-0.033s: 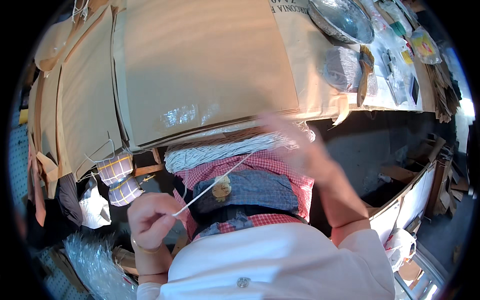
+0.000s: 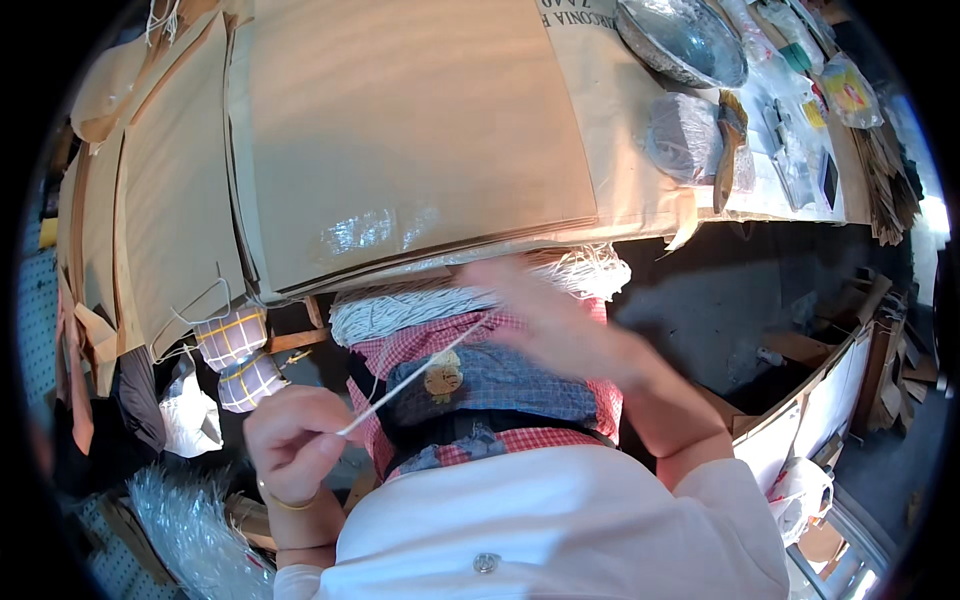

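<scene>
My left hand (image 2: 300,440), at the left in front of my white shirt, is closed in a pinch on one end of a thin white cord (image 2: 400,385). The cord runs taut up and to the right, over the cloth on my lap, to beneath my right hand (image 2: 560,325). That hand reaches across from the right with its fingers pointing left. They are smeared by motion, so their grip is unclear. Behind it, a bundle of white cords (image 2: 400,315) lies across my lap along the table edge. Checked red cloth (image 2: 410,345) and dark blue cloth (image 2: 510,380) cover my lap.
Large brown cardboard sheets (image 2: 420,130) lie stacked on the table ahead. At the far right are a metal basin (image 2: 690,40), a brush (image 2: 732,140) and a plastic-wrapped bundle (image 2: 685,135). Checked cloth pads (image 2: 240,360) hang at the left, above clear plastic strips (image 2: 190,530).
My right hand has swept left and slightly down across the cord. My left hand has shifted slightly left, still pinching the cord's end.
</scene>
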`<state>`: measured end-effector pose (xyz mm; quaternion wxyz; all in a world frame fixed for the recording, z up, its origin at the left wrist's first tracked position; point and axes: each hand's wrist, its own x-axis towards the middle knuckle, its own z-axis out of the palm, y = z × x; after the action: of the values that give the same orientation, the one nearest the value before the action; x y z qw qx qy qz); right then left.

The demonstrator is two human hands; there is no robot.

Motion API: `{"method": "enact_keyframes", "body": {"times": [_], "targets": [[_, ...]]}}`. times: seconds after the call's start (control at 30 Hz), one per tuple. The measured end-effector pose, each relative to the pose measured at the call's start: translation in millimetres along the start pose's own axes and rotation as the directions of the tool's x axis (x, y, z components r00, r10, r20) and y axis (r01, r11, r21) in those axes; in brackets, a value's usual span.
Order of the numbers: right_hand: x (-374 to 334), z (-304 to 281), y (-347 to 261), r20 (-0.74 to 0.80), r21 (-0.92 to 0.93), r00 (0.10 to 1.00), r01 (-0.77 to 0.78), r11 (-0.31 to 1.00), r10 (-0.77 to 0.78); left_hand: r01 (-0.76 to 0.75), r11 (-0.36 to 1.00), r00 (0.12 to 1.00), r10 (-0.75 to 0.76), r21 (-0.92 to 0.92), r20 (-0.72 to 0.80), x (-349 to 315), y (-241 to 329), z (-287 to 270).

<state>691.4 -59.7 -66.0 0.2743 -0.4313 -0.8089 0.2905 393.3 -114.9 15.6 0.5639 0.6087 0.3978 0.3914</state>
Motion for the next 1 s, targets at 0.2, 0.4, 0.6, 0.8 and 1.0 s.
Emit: {"method": "enact_keyframes", "body": {"times": [0.2,0.4,0.6,0.8,1.0], "targets": [[-9,-19,-3,0.081,0.601,0.997,-0.048,0.798,-0.002,0.112,0.688,0.961,0.109,0.717,-0.255,-8,26,-47],[31,-73,34,0.031,0.423,0.923,-0.36,0.832,0.384,0.208,0.794,0.941,-0.004,0.572,-0.338,32,-59,-96],[41,-32,82,0.119,0.394,0.808,-0.571,0.72,0.577,0.221,0.811,0.934,-0.017,0.541,-0.356,52,-121,-102],[36,-22,96,-0.112,0.23,0.917,-0.352,0.907,0.384,0.112,0.491,0.928,0.26,0.864,-0.268,54,-110,-87],[35,-42,79,0.328,0.713,0.773,-0.579,0.394,0.543,0.004,0.188,0.922,0.379,0.982,-0.077,52,-107,-77]]}}
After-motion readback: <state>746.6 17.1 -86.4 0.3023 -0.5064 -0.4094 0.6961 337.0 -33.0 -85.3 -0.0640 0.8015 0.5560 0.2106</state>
